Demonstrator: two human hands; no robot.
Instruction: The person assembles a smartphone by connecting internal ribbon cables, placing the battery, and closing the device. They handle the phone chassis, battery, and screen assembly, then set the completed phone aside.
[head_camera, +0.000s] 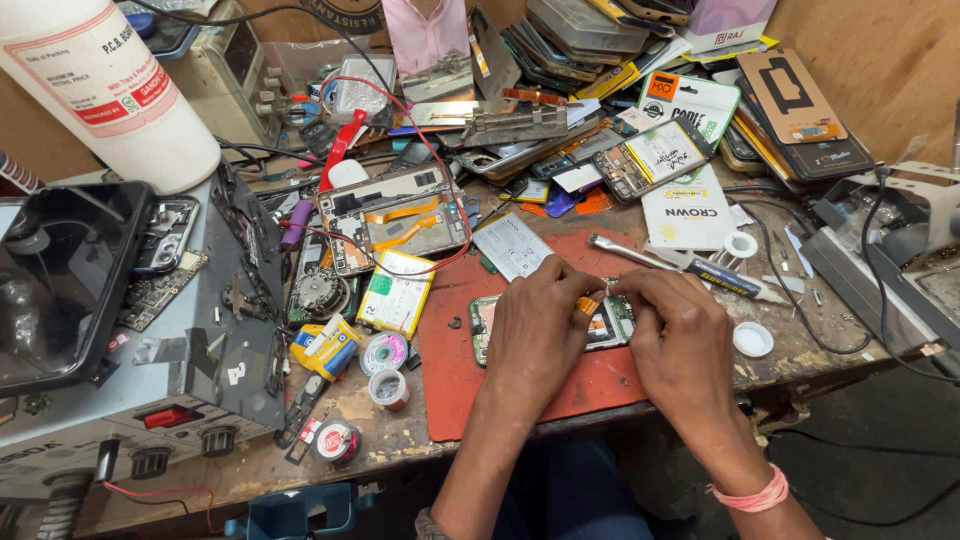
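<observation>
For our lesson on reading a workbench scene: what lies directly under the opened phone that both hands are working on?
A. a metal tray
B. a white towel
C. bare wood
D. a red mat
D: the opened phone, worked on by the left hand and right hand, lies on a red mat on the cluttered bench.

A worn wooden workbench (400, 440) fills most of the frame, its surface scratched and stained. Along the top edge and upper right stands a brown board wall (890, 60). At lower right, dark floor (880, 450) shows under even, bright light.
</observation>
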